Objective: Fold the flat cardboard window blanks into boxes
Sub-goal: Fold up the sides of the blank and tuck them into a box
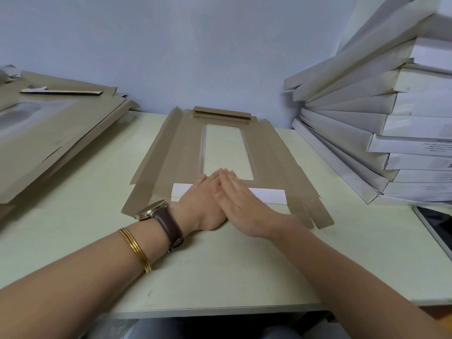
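We press both hands flat, fingers straight and gripping nothing, on the near end of the cardboard blank [220,152]. Our right hand [241,204] lies partly over our left hand [203,201], and together they bear down on a white flap [267,195] folded over the blank's near edge. A watch [156,211] and gold bangles [135,248] sit on our left wrist. The blank lies flat on the pale tabletop [220,277], its clear window [226,150] just beyond our fingertips and its far flap [221,113] folded against the wall. Left of the blank is a pile of more flat blanks [49,133]; right of it leans a stack of finished white boxes [391,123].
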`<state>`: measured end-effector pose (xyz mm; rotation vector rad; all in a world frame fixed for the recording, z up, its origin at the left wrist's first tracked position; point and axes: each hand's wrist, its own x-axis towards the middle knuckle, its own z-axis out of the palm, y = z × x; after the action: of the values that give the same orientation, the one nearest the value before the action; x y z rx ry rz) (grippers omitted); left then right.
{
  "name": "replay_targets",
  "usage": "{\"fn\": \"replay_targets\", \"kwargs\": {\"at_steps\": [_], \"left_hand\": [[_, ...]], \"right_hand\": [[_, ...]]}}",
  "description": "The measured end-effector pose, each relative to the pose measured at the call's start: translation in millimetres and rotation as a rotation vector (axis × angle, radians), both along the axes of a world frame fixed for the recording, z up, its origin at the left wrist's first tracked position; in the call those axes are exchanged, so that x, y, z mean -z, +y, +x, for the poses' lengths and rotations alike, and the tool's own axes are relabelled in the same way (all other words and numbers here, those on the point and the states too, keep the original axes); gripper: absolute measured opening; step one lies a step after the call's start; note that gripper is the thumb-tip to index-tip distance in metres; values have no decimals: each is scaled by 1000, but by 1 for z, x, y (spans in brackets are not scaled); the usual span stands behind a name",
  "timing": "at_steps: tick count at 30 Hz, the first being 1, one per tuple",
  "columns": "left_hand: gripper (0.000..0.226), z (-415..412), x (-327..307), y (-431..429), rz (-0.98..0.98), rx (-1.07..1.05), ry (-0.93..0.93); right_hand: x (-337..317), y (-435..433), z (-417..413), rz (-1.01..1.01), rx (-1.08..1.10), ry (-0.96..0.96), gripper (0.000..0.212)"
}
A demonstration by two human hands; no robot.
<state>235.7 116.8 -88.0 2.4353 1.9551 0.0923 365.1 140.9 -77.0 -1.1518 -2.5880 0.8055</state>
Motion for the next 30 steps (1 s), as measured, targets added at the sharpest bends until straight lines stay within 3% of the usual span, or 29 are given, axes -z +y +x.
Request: {"fn": "replay_targets", "kwargs": {"at_steps": [4,14,23,30], "left_hand": [[63,-3,2,3,17,37,31],[64,-4,-1,3,-141,-57,-22],[81,-25,-6,-3,-242,-164,-14],[81,-41,-11,-12,-256,-197,-33]], "right_hand": [[0,2,-3,-100,-1,18,74],[6,19,20,64,-40,-266,71],[4,34,51,99,39,-385,84],[1,41,79,92,98,-428,104]]}}
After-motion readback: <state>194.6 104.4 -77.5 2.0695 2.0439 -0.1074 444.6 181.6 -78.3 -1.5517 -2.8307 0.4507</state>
